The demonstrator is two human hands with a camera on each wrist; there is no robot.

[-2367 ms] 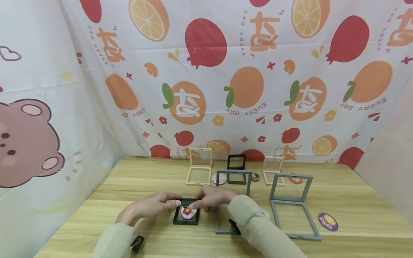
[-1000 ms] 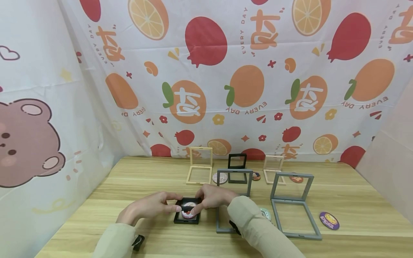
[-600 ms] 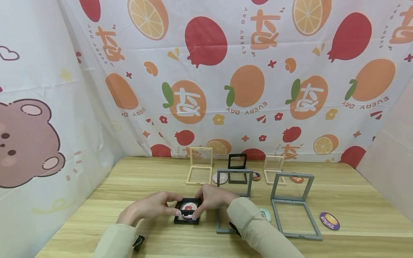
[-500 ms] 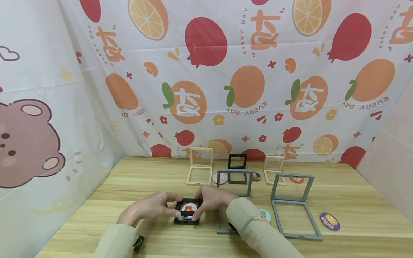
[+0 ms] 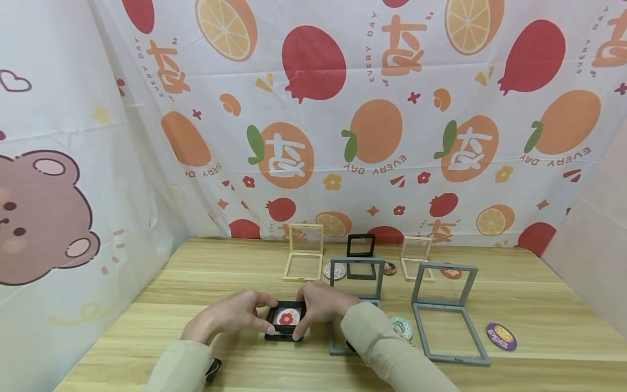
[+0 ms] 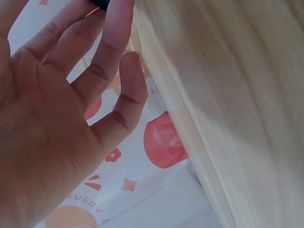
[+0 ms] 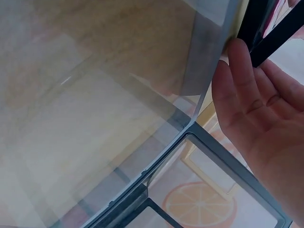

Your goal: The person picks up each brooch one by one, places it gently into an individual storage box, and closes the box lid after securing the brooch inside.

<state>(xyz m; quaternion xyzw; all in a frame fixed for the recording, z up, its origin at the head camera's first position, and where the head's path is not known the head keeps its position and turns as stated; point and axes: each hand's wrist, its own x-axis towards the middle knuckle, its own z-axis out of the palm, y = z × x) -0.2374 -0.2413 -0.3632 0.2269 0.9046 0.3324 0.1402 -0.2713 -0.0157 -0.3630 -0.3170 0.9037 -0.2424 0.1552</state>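
Observation:
A small black folding display frame (image 5: 283,329) lies on the table, with a round badge (image 5: 288,316) bearing a red flower seen through its clear film. My left hand (image 5: 234,314) holds the frame's left side, fingers at the back and thumb at the lid's front edge. On the other side my right hand (image 5: 323,306) grips it the same way. In the right wrist view the frame's two halves (image 7: 279,36) stand at a narrow angle, fingertips of the right hand (image 7: 266,111) against them. The left wrist view shows mostly the palm and curled fingers (image 6: 133,90); the frame is nearly out of sight.
Two grey frames (image 5: 450,359) stand unfolded to the right, one partly behind the right arm. Farther back are a yellow frame (image 5: 303,254), a black frame (image 5: 361,252) and a cream frame (image 5: 416,239). Round badges lie nearby, including a purple one (image 5: 502,336) and a green one (image 5: 401,328).
The black frame's lid has come down toward the front over the badge, with both thumbs moving along its edge. The hands have stayed at the frame's sides.

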